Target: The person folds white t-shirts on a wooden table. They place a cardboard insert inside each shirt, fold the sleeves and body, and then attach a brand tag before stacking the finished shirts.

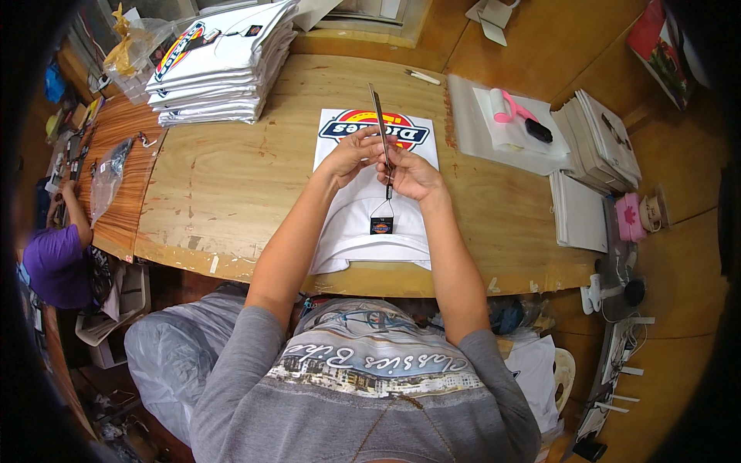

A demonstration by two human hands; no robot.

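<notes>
A folded white T-shirt (pixel 340 201) lies on the wooden table before me, its collar toward me and a large red, yellow and navy print at the far end. Over it, my left hand (pixel 353 158) and my right hand (pixel 413 171) grip a thin dark hang tag (pixel 377 106) from both sides. The tag stands nearly edge-on, so its faces hardly show. From its lower end a dark cord (pixel 384 207) runs in a loop to the small black neck label (pixel 382 225) near the collar. Fingers of both hands partly cover the tag's middle.
A tall stack of folded white T-shirts (pixel 208 92) stands at the back left. Right of me are a pink-handled lint roller (pixel 503 106), a black brush (pixel 539 130), plastic sheets and stacked white packs (pixel 579 212). A person in purple (pixel 58 262) works far left.
</notes>
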